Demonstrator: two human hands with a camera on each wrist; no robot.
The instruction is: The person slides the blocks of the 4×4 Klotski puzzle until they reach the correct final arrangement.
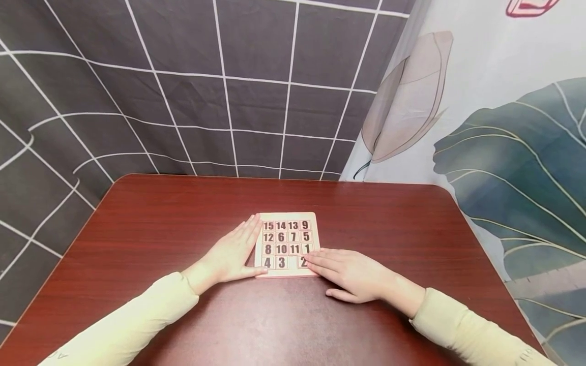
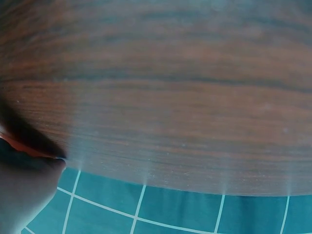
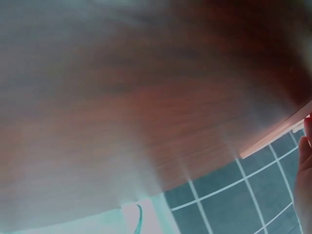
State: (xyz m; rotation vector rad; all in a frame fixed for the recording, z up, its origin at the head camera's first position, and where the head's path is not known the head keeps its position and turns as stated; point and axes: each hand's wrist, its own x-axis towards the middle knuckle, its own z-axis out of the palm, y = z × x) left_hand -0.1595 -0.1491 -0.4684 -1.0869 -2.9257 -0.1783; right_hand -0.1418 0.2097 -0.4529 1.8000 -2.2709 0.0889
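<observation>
Lower-corner sleeves lead to left hand and right hand, both straight-fingered, flanking the central puzzle, the right one touching tile 2 right of the gap.

The left forearm, in a pale sleeve, slanted in from the near left side of the desk, the wrist bare beyond the cuff. The left hand lay with its back up, fingers straight and close together toward the far edge, thumb spread toward the right edge. The right forearm, likewise sleeved, slanted in from the near right. The right hand lay back up, farther from the far edge, fingers extended toward the left edge, thumb apart on the near side.
</observation>
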